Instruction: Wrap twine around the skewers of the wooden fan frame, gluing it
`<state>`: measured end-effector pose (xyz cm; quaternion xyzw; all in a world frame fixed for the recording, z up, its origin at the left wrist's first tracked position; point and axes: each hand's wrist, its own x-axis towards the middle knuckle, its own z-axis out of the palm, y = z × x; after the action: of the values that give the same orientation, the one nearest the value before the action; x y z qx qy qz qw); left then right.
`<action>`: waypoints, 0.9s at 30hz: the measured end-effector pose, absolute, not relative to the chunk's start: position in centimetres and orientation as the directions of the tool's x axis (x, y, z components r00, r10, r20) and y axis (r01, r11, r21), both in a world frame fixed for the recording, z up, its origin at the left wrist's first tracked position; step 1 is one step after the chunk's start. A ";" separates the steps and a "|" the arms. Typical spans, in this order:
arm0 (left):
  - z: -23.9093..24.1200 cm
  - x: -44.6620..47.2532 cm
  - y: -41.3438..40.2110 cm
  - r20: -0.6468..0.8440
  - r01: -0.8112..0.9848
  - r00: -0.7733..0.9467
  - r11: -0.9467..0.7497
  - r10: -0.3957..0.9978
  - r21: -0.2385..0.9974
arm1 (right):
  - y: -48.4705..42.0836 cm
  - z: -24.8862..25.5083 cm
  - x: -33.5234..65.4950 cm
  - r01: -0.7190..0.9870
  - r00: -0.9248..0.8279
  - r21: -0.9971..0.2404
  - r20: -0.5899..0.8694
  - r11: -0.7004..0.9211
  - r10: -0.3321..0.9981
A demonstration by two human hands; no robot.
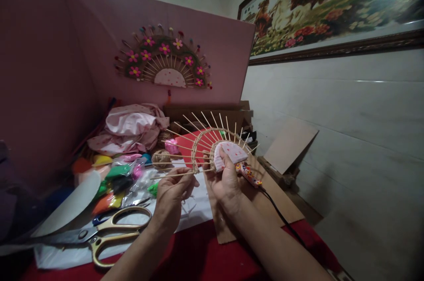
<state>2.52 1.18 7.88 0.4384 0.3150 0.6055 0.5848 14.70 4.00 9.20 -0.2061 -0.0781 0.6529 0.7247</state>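
My right hand [227, 184] grips a half-round fan frame of thin wooden sticks, its thumb on the pink-dotted white cloth [233, 152] at the centre. A braided band of twine [194, 148] arcs through the spread sticks. My left hand [174, 190] is closed in a pinch at the left end of this band, by the lowest stick [172, 175]. Whether a loose twine end is between its fingers is hidden. Behind the fan frame, a glue gun [248, 175] with a speckled handle and black cord rests on cardboard.
Large gold-handled scissors [96, 233] lie at the left front. Several colourful clay packets [117, 172], a twine ball [161, 158] and bunched dotted cloth [129, 128] are on the table. A flower-trimmed fan [170, 77] hangs on the pink board [225, 60]. Cardboard [228, 228] lies at right.
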 end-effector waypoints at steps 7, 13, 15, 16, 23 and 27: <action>8.1 2.4 1.4 0.163 -0.411 0.094 -0.111 0.982 0.905 | 3.8 9.2 14.6 -0.910 0.140 -0.409 -0.157 0.065 0.978; 8.3 2.6 1.1 0.131 -0.540 0.091 -0.061 0.987 0.840 | 4.1 8.6 14.4 -0.914 0.192 -0.390 -0.183 0.107 0.964; 8.3 2.6 1.0 0.077 -0.548 0.080 -0.021 0.994 0.836 | 4.1 8.5 14.2 -0.919 0.212 -0.373 -0.188 0.130 0.959; 8.3 2.6 1.0 0.054 -0.547 0.073 -0.005 0.996 0.837 | 4.0 8.4 14.2 -0.919 0.224 -0.368 -0.190 0.142 0.956; 8.0 2.6 1.3 0.039 -0.532 -0.008 -0.038 0.999 0.846 | 3.7 8.9 14.0 -0.923 0.225 -0.352 -0.172 0.153 0.959; 7.8 2.5 1.4 0.063 -0.489 -0.016 -0.062 0.998 0.870 | 3.7 8.9 14.0 -0.926 0.233 -0.341 -0.178 0.163 0.956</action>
<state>2.54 1.43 7.80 0.3733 0.3408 0.6260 0.5938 14.04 3.70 8.94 -0.1922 -0.0392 0.6179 0.7614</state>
